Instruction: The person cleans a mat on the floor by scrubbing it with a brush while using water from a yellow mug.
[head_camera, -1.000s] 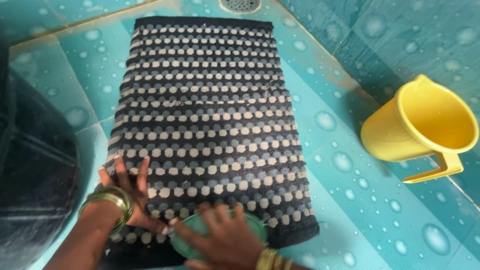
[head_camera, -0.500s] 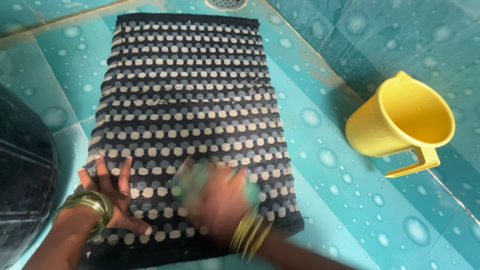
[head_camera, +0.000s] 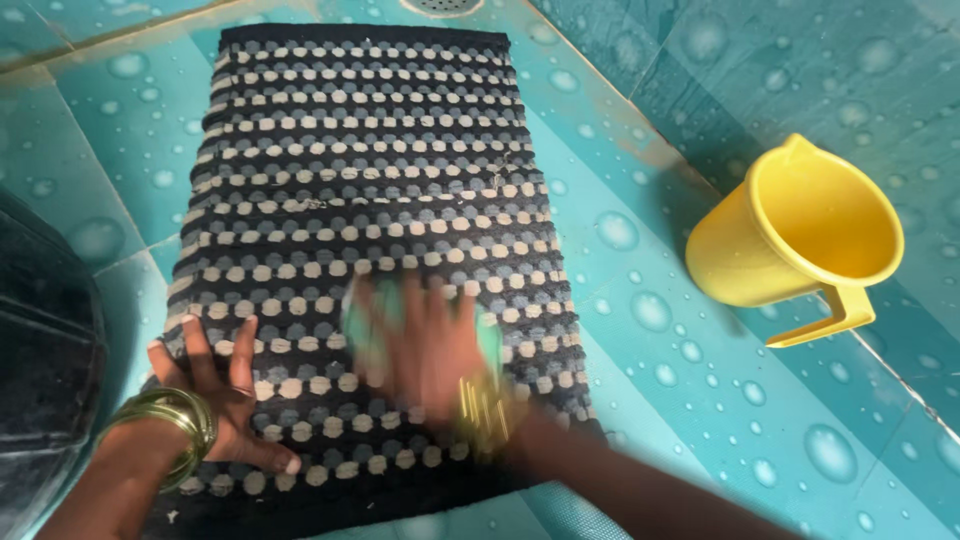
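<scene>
A dark dotted mat (head_camera: 370, 250) laid flat on the tiled floor (head_camera: 660, 330) is pinned at its near left corner by the spread left hand (head_camera: 225, 395), while a green scrubber (head_camera: 385, 315) is gripped by the blurred right hand (head_camera: 425, 350) over the mat's near middle, its far half judged unscrubbed.

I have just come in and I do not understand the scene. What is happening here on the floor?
A person is scrubbing a dark woven mat laid flat on a wet turquoise tiled floor. The left hand is spread flat on the mat's near left part. The right hand, blurred by motion, presses a green scrubber against the mat's middle. A yellow plastic mug lies tilted by the wall on the right, and a dark container stands at the left.
</scene>
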